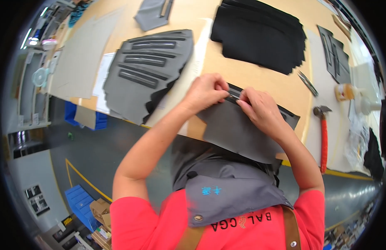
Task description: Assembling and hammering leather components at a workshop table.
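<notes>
A grey panel (238,129) lies at the table's near edge, right in front of me, with a black strip (235,91) along its far edge. Both hands meet at that strip. The thumb and fingers of my left hand (207,92) are pinched together on it from the left. Close beside, my right hand (261,109) pinches the same strip, its palm over the panel. A small shiny spot shows between the fingertips, too small to make out. To the left, a stack of grey panels (118,91) bears several black-edged, zipper-like strips (153,44).
Beyond my hands lies a stack of black sheets (259,35). Rightward are a pointed metal tool (308,83), a red-handled hammer (324,141), a yellowish jar (344,92), a clear plastic bag (356,141) and another grey piece (335,56). A blue bin (71,112) stands below the table's left edge.
</notes>
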Available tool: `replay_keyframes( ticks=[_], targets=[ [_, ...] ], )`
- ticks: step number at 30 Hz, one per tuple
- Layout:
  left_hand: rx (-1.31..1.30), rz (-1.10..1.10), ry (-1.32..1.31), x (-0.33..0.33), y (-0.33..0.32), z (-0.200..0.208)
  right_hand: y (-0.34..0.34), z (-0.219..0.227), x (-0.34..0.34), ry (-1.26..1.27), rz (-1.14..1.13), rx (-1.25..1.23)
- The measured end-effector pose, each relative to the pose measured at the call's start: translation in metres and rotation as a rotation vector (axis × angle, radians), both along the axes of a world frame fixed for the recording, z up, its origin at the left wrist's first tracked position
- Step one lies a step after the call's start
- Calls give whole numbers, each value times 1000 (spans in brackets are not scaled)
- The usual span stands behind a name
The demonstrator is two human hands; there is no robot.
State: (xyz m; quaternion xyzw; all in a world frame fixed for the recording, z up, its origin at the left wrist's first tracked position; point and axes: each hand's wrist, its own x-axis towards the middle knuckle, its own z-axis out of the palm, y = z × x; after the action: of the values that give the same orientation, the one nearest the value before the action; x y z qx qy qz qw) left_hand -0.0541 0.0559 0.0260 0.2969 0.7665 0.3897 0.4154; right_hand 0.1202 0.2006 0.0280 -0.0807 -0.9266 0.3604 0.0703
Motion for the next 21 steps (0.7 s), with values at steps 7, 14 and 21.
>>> replay_keyframes(
  ticks=[7,14,21],
  targets=[
    [-58,-31,60,-1,2,4,-2,6,2,-115,-156,-278],
    [-22,-29,67,2,-2,5,-10,-7,0,8,-159,-105],
    [116,54,262,19,-20,3,-12,-11,-2,76,-89,60]
  ],
)
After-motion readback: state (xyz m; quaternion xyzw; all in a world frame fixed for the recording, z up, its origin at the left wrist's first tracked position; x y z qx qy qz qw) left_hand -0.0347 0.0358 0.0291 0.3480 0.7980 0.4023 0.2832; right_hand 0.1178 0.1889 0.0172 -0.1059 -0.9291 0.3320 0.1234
